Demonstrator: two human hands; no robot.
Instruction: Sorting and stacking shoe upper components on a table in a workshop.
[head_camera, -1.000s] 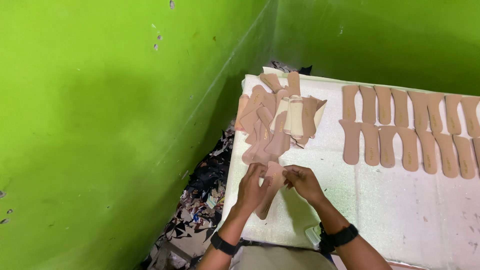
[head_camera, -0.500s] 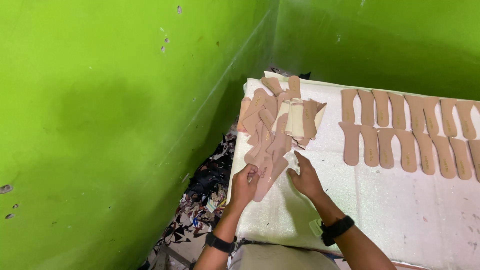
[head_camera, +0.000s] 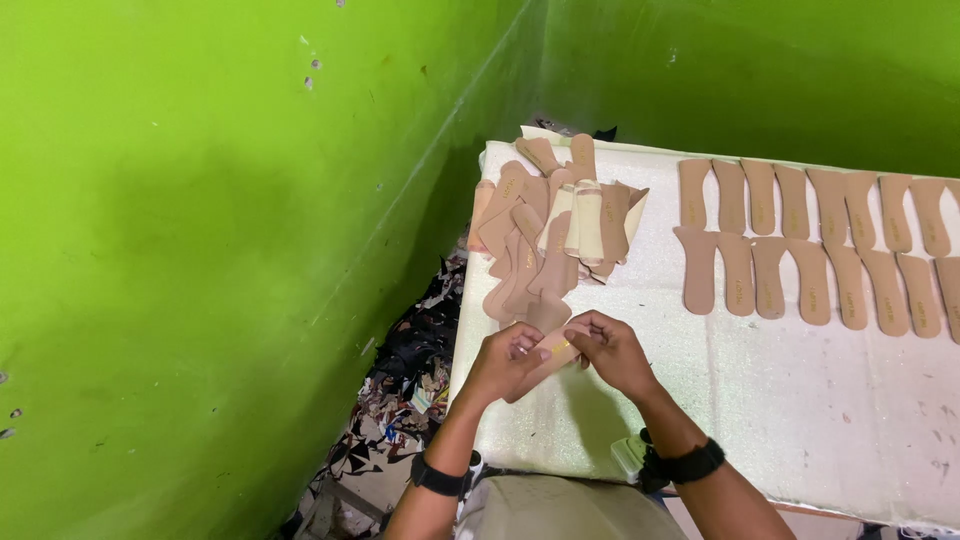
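Note:
My left hand (head_camera: 503, 362) and my right hand (head_camera: 613, 350) both pinch one tan shoe insole (head_camera: 553, 352) just above the near left part of the white table (head_camera: 800, 400). Right behind my hands lies a loose pile of tan insoles (head_camera: 545, 230), some showing pale cream undersides. Further right, two rows of tan insoles (head_camera: 810, 240) are laid out side by side on the table top. Each of my wrists carries a black band.
Bright green walls (head_camera: 200, 200) close in the left and the back. Below the table's left edge the floor is littered with scraps (head_camera: 400, 400) of cut material. The near right part of the table shows a few small marks.
My hands reached up to the near end of the pile and came back toward me; now both hold one insole between them.

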